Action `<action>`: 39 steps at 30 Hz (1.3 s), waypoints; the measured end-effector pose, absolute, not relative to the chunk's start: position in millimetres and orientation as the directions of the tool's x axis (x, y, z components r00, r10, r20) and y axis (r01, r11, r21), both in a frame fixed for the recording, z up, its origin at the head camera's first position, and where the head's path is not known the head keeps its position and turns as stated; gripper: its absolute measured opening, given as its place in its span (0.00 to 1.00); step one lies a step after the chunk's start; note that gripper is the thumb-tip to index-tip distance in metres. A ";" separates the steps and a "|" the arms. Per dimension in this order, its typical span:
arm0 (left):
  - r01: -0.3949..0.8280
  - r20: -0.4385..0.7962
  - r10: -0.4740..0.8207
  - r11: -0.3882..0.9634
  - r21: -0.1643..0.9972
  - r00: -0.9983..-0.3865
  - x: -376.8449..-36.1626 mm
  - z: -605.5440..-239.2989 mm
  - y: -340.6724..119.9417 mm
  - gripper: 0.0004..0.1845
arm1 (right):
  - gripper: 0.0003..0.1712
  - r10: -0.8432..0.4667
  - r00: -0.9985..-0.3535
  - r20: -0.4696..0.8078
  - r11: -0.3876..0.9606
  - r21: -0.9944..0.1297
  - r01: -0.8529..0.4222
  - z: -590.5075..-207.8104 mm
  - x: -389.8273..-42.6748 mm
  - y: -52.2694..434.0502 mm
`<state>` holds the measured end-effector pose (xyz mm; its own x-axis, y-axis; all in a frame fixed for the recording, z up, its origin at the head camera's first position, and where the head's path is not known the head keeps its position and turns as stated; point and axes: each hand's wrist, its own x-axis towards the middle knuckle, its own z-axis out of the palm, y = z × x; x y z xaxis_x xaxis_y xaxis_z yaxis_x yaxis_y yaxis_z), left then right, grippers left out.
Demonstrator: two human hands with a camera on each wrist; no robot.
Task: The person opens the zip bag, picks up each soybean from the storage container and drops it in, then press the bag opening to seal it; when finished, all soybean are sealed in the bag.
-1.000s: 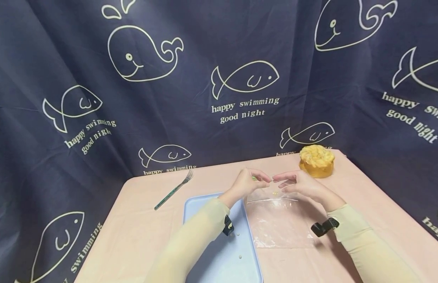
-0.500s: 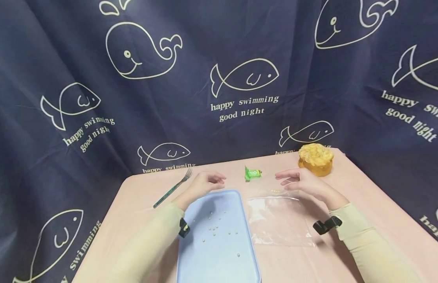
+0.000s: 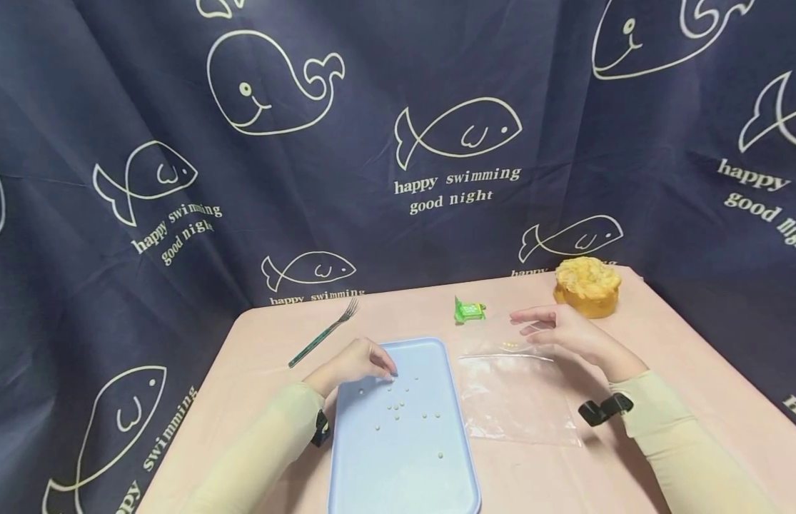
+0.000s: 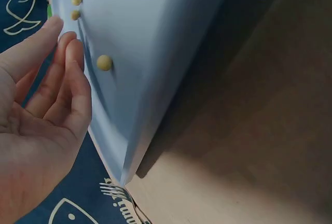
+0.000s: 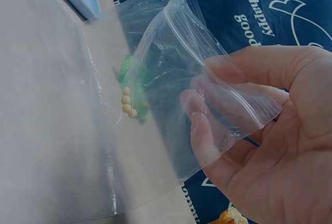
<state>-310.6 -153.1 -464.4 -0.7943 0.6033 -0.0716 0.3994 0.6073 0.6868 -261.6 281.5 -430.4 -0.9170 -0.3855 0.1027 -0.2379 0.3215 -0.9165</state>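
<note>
As the right hand [image 3: 574,335] pinches a bag [image 3: 516,396] of beads [image 5: 125,99], the left hand [image 3: 354,360], grip unclear, has reached the bead-strewn tray [image 3: 404,478].

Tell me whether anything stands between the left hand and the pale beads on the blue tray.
Nothing visible does. The left hand reaches over the rim of the blue tray, close to the pale beads; the fork lies outside the tray.

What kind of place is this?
Perhaps a little tabletop work corner indoors: dark blue whale-and-fish cloth hangs around a pink-covered table, which has a blue tray with small pale balls.
</note>
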 end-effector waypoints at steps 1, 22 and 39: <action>0.406 -0.071 0.608 0.608 0.682 -0.791 -310.7 -464.9 -151.6 0.04 | 0.32 -0.385 -0.917 0.106 0.322 -0.916 -0.240 -429.9 -261.8 281.8; 0.503 0.142 0.590 0.510 0.698 -0.795 -320.8 -444.2 -106.9 0.03 | 0.30 -0.391 -0.912 0.120 0.294 -0.923 -0.247 -430.0 -258.9 280.4; 0.653 0.339 0.639 0.348 0.673 -0.691 -316.2 -413.4 15.5 0.04 | 0.30 -0.402 -0.907 0.123 0.320 -0.910 -0.265 -434.5 -261.3 275.2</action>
